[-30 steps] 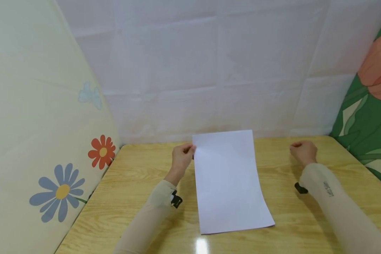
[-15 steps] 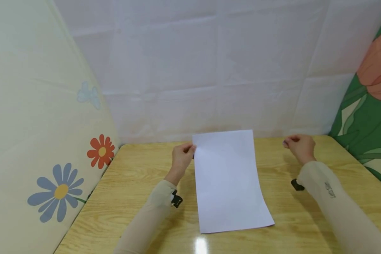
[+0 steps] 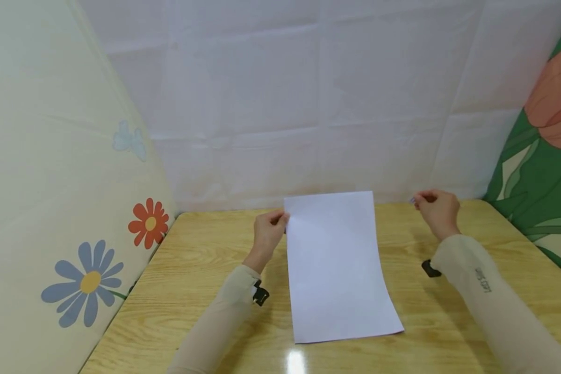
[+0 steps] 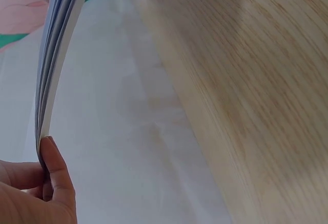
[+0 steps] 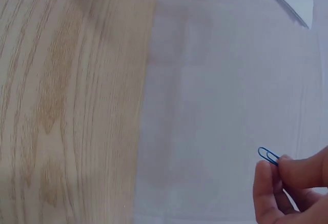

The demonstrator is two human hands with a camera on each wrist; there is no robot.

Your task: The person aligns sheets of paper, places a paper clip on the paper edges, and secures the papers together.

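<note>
A stack of white paper sheets (image 3: 336, 270) is held up by my left hand (image 3: 267, 236), which pinches its upper left edge between thumb and fingers. In the left wrist view the paper stack (image 4: 57, 55) appears edge-on, several sheets thick, with the left hand's fingers (image 4: 59, 175) on its edge. Off to the right and apart from the paper, my right hand (image 3: 438, 212) pinches a small blue paper clip (image 5: 268, 155) between thumb and fingertip. One looped end of the clip sticks out past the fingers; the rest is hidden.
Under both hands lies a wood-grain table (image 3: 201, 270). A white cloth backdrop (image 3: 262, 93) hangs behind its far edge. Flower-printed panels stand at the left (image 3: 37, 171) and right (image 3: 542, 182). Each wrist wears a small black device.
My right hand has moved a little to the left and up, and the clip now shows at its fingertips. The left hand and the paper stay almost still.
</note>
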